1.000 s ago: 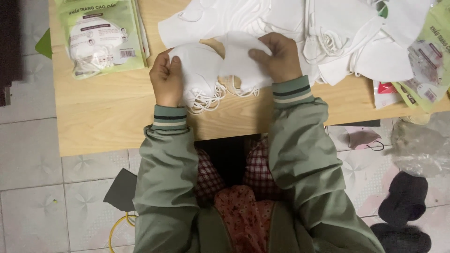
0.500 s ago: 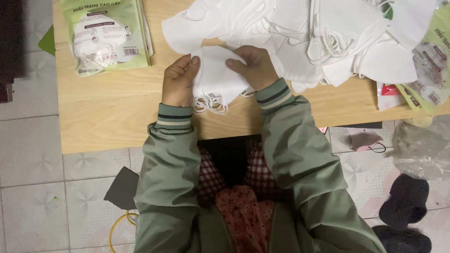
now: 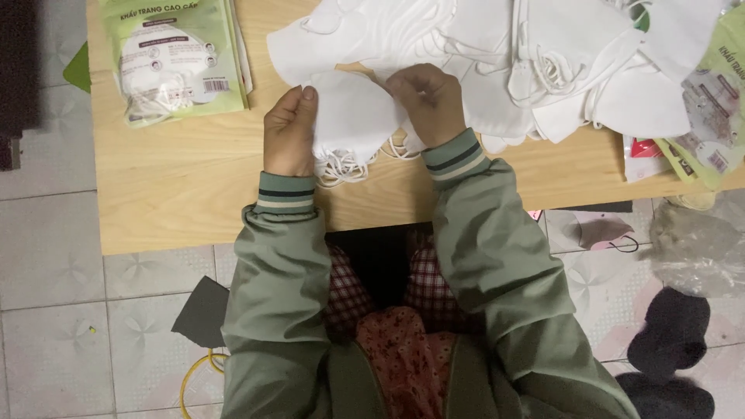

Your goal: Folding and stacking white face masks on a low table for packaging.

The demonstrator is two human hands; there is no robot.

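Observation:
A small stack of folded white face masks (image 3: 351,116) lies on the wooden table (image 3: 178,194), its elastic ear loops spilling toward me. My left hand (image 3: 287,133) grips the stack's left edge, thumb on top. My right hand (image 3: 429,101) pinches its right edge. Both hands press the stack together from the sides. Just behind them a big loose pile of white masks (image 3: 535,62) spreads across the far right of the table.
A green-and-white packet of masks (image 3: 177,58) lies at the table's far left. More green packets (image 3: 710,116) sit at the right edge, beside a red-and-white item. Tiled floor (image 3: 62,326) surrounds the table, with a clear plastic bag (image 3: 702,248), dark shoes and a yellow cord.
My hands have drawn closer together, squeezing the spread masks into a narrower stack. The view has shifted slightly, so the table sits higher in frame.

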